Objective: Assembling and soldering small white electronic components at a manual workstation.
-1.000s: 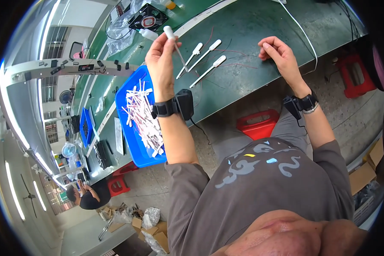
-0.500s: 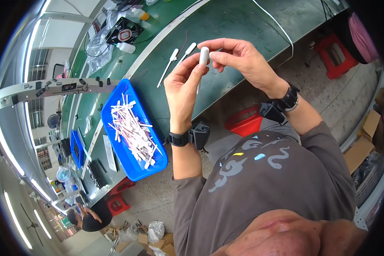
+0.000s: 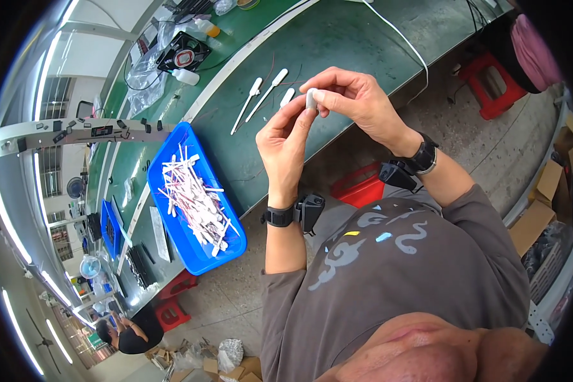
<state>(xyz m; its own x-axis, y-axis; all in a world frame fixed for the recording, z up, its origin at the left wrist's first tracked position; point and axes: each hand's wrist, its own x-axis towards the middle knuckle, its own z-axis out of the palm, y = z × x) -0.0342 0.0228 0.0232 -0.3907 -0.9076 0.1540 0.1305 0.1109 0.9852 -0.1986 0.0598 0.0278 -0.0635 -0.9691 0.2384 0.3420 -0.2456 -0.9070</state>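
A small white, rounded capsule-shaped piece (image 3: 311, 100) is held upright between my two hands. My left hand (image 3: 285, 153) grips its lower part between thumb and fingers. The thumb and forefinger of my right hand (image 3: 363, 105) close on its upper end, hiding part of it. Just beyond, on the green table, lie a thin white stick with a wider head (image 3: 254, 86) and a similar white stick (image 3: 275, 83). Another white rounded head (image 3: 288, 97) shows right behind my left fingers, which cover the rest of it. Fine dark red wires trail near these sticks.
Left of my hands, a blue tray (image 3: 200, 264) holds a heap of white sticks (image 3: 194, 200) with reddish wires. A black fan (image 3: 183, 52) and a white bottle (image 3: 185, 76) stand farther back. A white cable (image 3: 404, 39) crosses the table. A red stool (image 3: 493, 86) is at right.
My left hand has shifted slightly right, and my right thumb and forefinger have closed over the piece's top. A third white head now shows behind my left fingers. The whole view has shifted slightly.
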